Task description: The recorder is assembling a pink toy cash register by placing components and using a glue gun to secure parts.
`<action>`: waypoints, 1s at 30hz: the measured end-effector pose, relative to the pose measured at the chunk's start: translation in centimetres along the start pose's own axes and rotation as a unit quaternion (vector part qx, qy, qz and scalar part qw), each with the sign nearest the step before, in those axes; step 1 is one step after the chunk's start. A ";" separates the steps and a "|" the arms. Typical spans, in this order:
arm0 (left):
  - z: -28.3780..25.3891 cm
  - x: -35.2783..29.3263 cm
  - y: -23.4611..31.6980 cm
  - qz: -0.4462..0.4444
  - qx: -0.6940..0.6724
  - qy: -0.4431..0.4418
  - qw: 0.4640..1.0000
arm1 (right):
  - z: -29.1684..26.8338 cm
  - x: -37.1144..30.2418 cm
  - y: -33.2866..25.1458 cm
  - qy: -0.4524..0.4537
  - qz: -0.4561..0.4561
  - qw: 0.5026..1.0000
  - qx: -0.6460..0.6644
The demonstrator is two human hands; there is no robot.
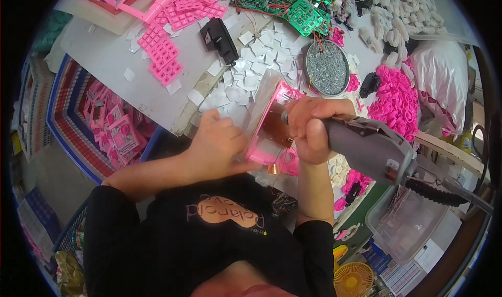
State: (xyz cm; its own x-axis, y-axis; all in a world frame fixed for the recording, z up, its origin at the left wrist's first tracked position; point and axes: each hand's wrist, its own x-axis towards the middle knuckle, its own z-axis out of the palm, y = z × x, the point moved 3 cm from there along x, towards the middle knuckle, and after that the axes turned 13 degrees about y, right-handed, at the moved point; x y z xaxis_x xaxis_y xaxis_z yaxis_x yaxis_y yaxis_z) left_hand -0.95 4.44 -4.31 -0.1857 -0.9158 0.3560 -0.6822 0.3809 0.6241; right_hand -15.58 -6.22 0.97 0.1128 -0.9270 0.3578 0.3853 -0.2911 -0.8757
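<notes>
A pink plastic casing (254, 151) lies at the front edge of the table with a brown circuit board (276, 125) inside it. My left hand (217, 145) is at the casing's left side. Its fingers are bent, and the thumb stretches along the near left corner. My right hand (316, 129) is wrapped round a grey electric screwdriver (368, 148), whose front end points left over the board. The tip is hidden behind my fingers. Near the casing's lower edge shows a small copper-coloured piece (273, 169) on thin wires.
Beyond the casing lie scattered white paper squares (256, 53), an oval tin (307, 72) of small screws, and green circuit boards (306, 17). Pink keypads (162, 56) and a black part (219, 40) lie left. Pink rings (392, 103) are heaped right. A lined box (68, 114) holds pink casings.
</notes>
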 end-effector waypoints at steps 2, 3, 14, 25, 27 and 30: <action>0.2 -0.7 0.4 -0.019 0.009 -0.008 1.000 | 0.2 0.0 0.5 -0.008 0.007 1.000 -0.005; 0.5 -1.0 0.3 -0.033 0.006 0.003 0.999 | 0.2 -0.1 0.6 -0.012 0.004 1.000 -0.009; 1.3 -0.4 -0.1 -0.016 -0.012 0.027 0.999 | -0.5 0.2 0.8 -0.006 0.000 0.998 -0.060; 0.2 1.1 -0.3 -0.056 -0.043 0.045 0.996 | 0.0 0.3 -0.6 -0.013 0.007 1.000 -0.020; -0.2 2.6 -0.6 -0.068 -0.043 0.083 0.993 | 0.5 0.4 -1.3 -0.018 0.002 1.000 0.000; 0.4 4.8 -1.1 -0.028 -0.035 0.132 0.990 | 0.9 0.5 -2.1 -0.027 -0.016 0.999 0.015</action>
State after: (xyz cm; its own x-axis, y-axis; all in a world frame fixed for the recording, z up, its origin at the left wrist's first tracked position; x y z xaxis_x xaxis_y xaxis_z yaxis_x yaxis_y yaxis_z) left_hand -1.33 -0.47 -3.57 0.0494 -0.8744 0.4826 -0.6342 0.3459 0.6915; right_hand -15.48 -5.81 3.28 0.1480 -0.9031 0.4031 0.4162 -0.3128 -0.8537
